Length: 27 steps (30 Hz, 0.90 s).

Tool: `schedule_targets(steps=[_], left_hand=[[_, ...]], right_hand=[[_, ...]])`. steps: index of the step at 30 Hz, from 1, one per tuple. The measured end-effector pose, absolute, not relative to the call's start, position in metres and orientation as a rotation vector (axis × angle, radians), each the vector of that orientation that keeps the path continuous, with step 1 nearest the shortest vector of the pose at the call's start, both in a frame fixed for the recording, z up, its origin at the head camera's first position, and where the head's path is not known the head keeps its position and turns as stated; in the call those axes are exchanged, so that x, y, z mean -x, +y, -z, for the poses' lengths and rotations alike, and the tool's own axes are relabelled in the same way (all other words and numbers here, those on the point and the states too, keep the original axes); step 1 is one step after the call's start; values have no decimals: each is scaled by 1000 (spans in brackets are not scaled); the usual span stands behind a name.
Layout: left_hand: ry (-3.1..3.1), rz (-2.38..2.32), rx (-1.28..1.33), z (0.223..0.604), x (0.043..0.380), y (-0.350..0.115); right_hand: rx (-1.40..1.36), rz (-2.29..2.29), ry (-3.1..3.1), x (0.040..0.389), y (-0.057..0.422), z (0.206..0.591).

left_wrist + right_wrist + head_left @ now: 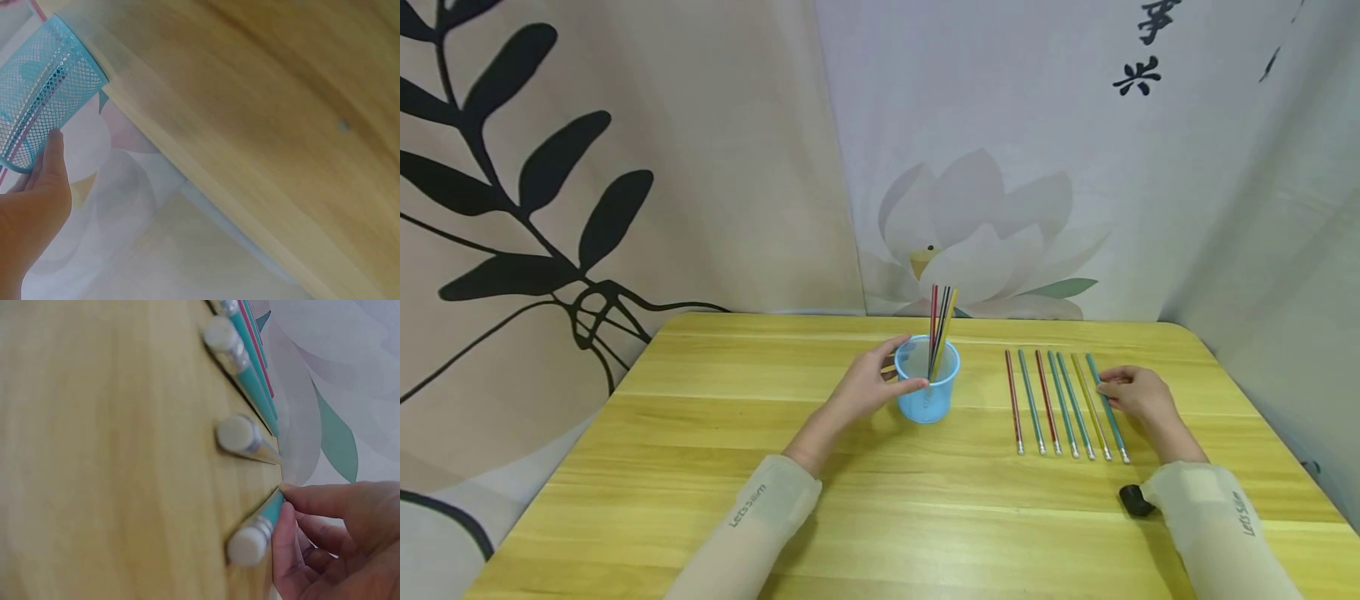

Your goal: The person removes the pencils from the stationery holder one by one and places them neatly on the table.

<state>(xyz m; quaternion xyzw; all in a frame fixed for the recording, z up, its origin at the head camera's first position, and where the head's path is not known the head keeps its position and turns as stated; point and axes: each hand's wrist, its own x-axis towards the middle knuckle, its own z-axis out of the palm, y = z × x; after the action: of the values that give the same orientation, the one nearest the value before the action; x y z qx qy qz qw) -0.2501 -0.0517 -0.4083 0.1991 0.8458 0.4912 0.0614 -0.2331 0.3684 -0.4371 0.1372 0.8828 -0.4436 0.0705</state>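
A light blue mesh pencil cup (925, 407) stands on the table, holding red, black and yellow (947, 321) pencils that lean inside it. My left hand (867, 385) holds the cup from the left, thumb at the front and the other fingers around the far side. In the left wrist view, one finger lies along the mesh wall (56, 87). On the right, my right hand (1141, 395) pinches the rightmost teal pencil (1116, 432) between thumb and fingers. That pencil's white eraser end (248, 545) points towards me and lies close over the wood.
Left of the pinched pencil, several more lie side by side: a yellow one (1097, 421), teal ones (1032, 402) and red ones (1013, 402). A small black object (1135, 500) sits by the right sleeve. Behind the wooden table (925, 517) hangs a printed curtain (745, 167).
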Motion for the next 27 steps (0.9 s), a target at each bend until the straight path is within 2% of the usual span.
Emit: schedule_targets(steps=[17, 27], left_hand=[[2563, -1500, -600, 409, 251, -56], [2544, -1518, -611, 411, 251, -53]], right_hand=[[-337, 1403, 2592, 238, 370, 437], [-459, 1589, 2566, 228, 368, 429]])
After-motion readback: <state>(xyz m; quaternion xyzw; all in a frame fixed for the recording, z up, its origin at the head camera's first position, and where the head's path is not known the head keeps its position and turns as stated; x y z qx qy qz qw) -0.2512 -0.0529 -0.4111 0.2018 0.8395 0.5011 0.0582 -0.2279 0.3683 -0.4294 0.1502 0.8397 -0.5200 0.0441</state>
